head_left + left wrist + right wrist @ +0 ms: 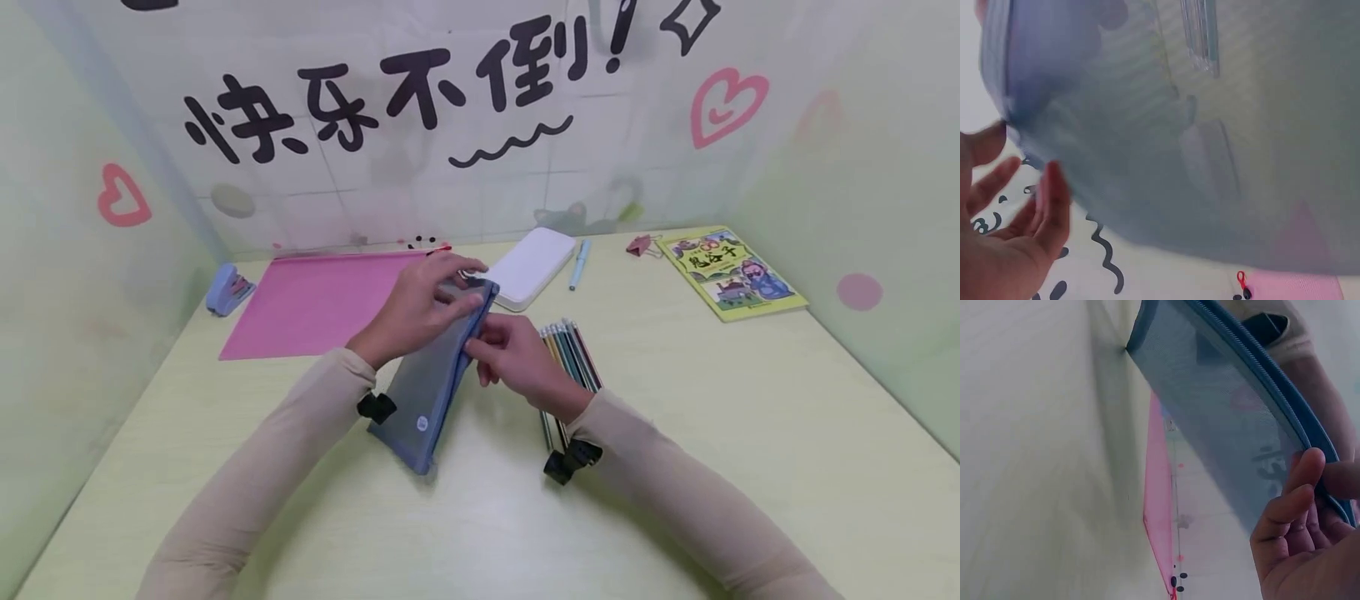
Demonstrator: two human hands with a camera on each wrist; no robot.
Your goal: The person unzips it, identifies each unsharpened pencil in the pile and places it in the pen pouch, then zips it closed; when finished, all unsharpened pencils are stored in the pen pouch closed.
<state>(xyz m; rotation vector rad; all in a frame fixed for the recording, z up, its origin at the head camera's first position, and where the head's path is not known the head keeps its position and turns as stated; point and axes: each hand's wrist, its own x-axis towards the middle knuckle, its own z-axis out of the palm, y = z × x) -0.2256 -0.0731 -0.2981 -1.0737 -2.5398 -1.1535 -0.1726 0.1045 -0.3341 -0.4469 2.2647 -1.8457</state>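
Head view, both hands' fingers pinching blue mesh pouch (429,377), wall lettering 快乐不倒 (382,100)

A blue mesh pencil pouch (431,379) stands on its long edge on the pale green desk, tilted, its near corner touching the surface. It is see-through, with a darker blue zipper (1272,394) running along its upper edge and a small round label near the lower end.

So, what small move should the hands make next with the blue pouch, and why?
Probably the right hand should slide along the zipper edge. Both hands hold the mesh pouch tilted on the table, the left hand steadies its far end, and loose pencils lie beside it.
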